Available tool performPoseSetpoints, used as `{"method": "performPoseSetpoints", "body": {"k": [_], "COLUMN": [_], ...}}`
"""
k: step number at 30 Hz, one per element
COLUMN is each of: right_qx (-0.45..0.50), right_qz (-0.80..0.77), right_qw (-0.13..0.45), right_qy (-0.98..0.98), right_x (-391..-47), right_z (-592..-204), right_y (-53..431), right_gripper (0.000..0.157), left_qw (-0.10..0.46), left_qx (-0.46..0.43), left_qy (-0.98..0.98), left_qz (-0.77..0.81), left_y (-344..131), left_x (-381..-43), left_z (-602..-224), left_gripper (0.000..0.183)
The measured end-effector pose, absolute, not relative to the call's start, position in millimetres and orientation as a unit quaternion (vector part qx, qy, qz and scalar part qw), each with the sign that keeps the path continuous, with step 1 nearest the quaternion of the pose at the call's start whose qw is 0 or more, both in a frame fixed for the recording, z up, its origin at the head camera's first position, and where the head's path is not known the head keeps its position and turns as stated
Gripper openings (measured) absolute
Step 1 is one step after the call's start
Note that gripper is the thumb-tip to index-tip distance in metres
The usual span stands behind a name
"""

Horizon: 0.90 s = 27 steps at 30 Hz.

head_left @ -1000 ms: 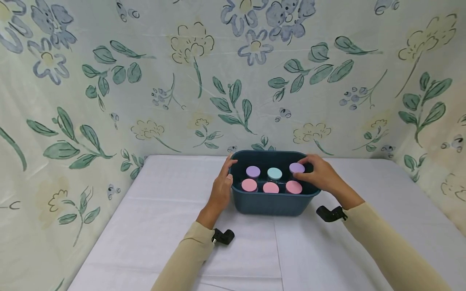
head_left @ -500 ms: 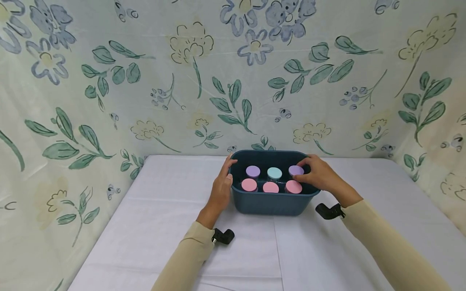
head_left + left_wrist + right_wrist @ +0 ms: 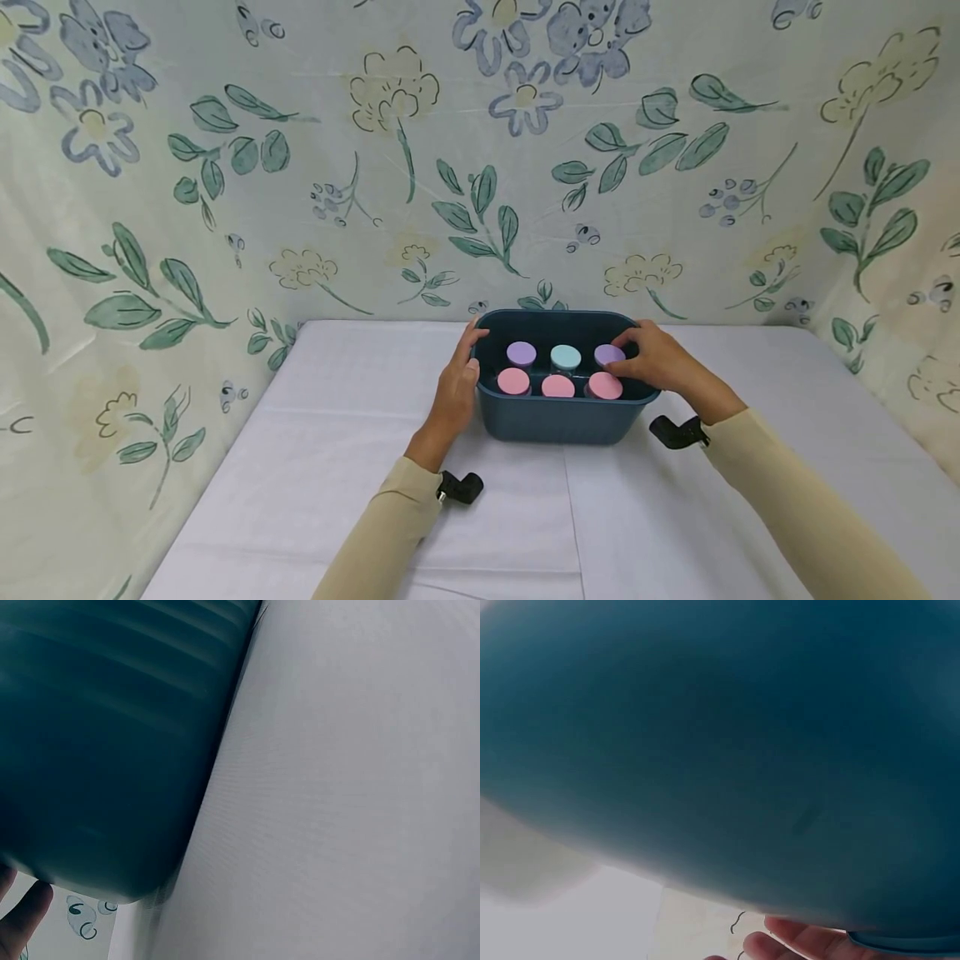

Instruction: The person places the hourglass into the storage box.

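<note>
A dark teal plastic tub [image 3: 558, 421] stands on the table, holding two rows of small lidded jars. My left hand [image 3: 452, 387] holds the tub's left end, a fingertip over the rim and the thumb at the near corner. In the left wrist view, fingertips [image 3: 34, 900] lie against the tub's outside. Reaching over the right rim, my right hand [image 3: 663, 358] pinches a purple-lidded jar [image 3: 609, 354] in the back right spot between thumb and index finger. Its other fingers [image 3: 802, 937] show outside the tub in the right wrist view. The jars' bodies are mostly hidden.
Also in the back row are another purple-lidded jar [image 3: 521, 353] and a light-blue-lidded jar [image 3: 566, 357]. Three pink-lidded jars [image 3: 558, 386] fill the front row. A white cloth covers the table [image 3: 337, 400]; a floral curtain [image 3: 322, 208] hangs behind it.
The purple-lidded jar in my right hand has gone slightly lower and to the left, into line with the back row. My left hand and the tub have stayed in place.
</note>
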State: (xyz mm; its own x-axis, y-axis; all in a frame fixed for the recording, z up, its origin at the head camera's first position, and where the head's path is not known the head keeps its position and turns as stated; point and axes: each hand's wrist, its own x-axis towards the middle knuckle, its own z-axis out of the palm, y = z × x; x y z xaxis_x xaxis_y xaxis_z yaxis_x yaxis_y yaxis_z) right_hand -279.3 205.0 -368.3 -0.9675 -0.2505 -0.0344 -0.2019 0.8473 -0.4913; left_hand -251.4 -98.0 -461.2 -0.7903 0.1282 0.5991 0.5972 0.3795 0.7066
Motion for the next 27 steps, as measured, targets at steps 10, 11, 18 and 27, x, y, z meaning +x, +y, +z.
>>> {"method": "performPoseSetpoints", "body": {"k": [10, 11, 18, 27], "right_qx": [-0.126, -0.129, -0.152, -0.153], "right_qz": [-0.252, -0.252, -0.258, -0.300], "right_qw": [0.053, 0.051, 0.021, -0.024], "right_qy": [0.958, 0.958, 0.954, 0.942], "right_x": [-277, -277, -280, -271], "right_z": [-369, -369, -363, -352], "right_y": [211, 212, 213, 218], "right_gripper": [0.059, 0.058, 0.054, 0.050], "left_qw": [0.222, 0.222, 0.216, 0.223], "left_qx": [-0.233, -0.230, -0.206, -0.208], "left_qy": [-0.794, -0.796, -0.808, -0.813], "left_qz": [-0.515, -0.514, -0.508, -0.496], "left_y": [-94, -95, -99, -109], "left_x": [-254, -253, -253, -253], "left_z": [-464, -464, -459, -454], "left_gripper": [0.050, 0.050, 0.052, 0.050]}}
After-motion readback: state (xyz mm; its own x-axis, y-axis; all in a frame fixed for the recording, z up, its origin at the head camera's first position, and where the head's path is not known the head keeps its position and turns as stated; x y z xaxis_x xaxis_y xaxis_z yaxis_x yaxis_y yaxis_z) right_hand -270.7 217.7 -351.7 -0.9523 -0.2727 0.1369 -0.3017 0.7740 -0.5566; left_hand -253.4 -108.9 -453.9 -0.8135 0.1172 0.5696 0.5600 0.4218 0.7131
